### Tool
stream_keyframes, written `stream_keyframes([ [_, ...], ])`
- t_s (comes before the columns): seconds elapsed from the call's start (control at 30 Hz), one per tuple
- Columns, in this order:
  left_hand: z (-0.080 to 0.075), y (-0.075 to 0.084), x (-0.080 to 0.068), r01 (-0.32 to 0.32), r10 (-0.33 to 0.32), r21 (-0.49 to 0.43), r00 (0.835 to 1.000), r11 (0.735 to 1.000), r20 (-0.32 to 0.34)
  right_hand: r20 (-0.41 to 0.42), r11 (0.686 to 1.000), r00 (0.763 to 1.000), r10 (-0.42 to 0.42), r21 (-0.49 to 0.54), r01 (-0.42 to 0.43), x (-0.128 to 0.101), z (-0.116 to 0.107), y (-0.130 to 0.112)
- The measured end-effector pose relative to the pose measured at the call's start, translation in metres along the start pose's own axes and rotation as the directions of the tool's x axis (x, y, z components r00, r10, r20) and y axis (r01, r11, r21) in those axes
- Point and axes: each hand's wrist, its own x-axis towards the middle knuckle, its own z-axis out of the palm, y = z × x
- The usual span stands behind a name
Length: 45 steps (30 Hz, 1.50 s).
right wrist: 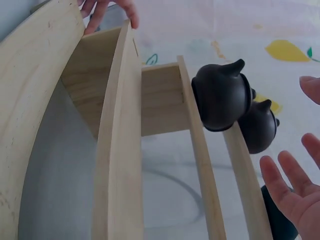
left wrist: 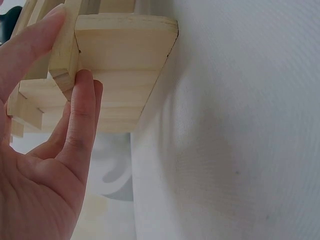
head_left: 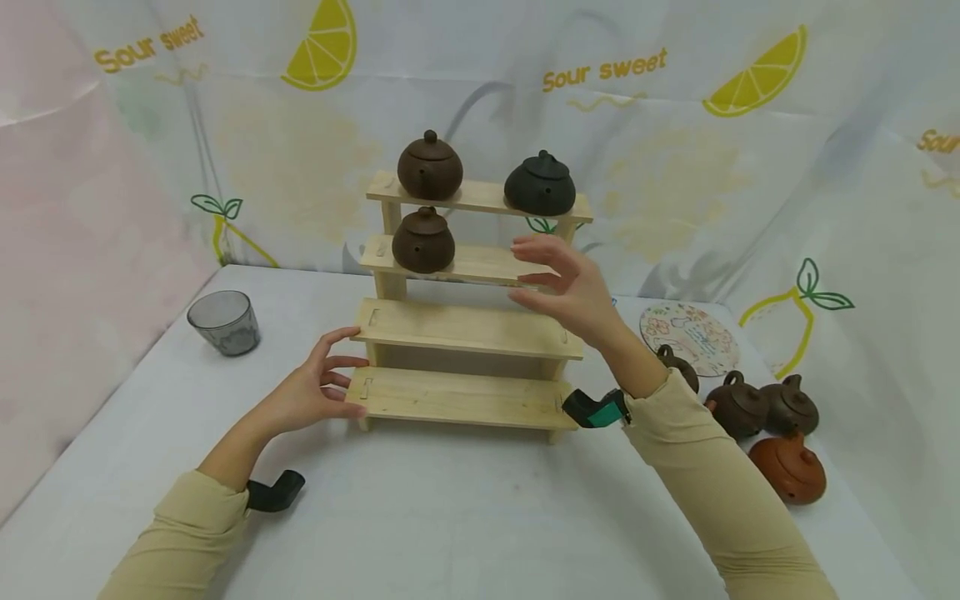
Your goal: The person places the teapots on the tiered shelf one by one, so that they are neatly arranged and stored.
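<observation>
My left grip point(head_left: 303, 393) pinches the low left end of a pale wooden four-tier stepped shelf point(head_left: 465, 400), its boards running left to right. My right grip point(head_left: 564, 292), spread and holding nothing, hangs before the second-highest tier's right end, just below a squat black clay teapot point(head_left: 540, 190).

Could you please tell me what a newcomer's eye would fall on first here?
Probably the pale wooden four-tier stepped shelf at centre, its lower left side held by the left hand. Next, the squat black clay teapot near the right end of its top tier, then the round orange-brown clay teapot on the white table's right side.
</observation>
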Motion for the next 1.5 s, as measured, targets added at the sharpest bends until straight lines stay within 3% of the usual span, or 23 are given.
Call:
stream_keyframes([
  [0.47,-0.002,-0.001,0.000,0.008,-0.008,-0.013,1.000,1.000,0.006,-0.083,1.000,0.997,0.002,0.014,-0.001,-0.041,-0.027,0.000],
  [0.67,-0.001,-0.001,-0.001,0.012,-0.012,-0.016,1.000,1.000,0.006,-0.135,0.999,0.990,0.037,-0.011,-0.039,-0.059,-0.037,-0.001],
  [0.93,-0.002,0.001,-0.001,0.001,-0.001,-0.011,1.000,1.000,0.003,-0.203,0.995,0.975,0.090,-0.026,-0.098,-0.084,-0.051,-0.006],
  [1.23,-0.002,0.001,-0.001,0.007,-0.007,0.004,1.000,1.000,0.000,-0.275,0.972,0.941,0.197,-0.073,-0.224,-0.111,-0.069,-0.005],
  [1.5,-0.001,0.000,0.001,0.001,-0.001,0.008,1.000,1.000,0.004,-0.306,0.971,0.924,0.231,0.008,-0.240,-0.138,-0.081,-0.003],
])
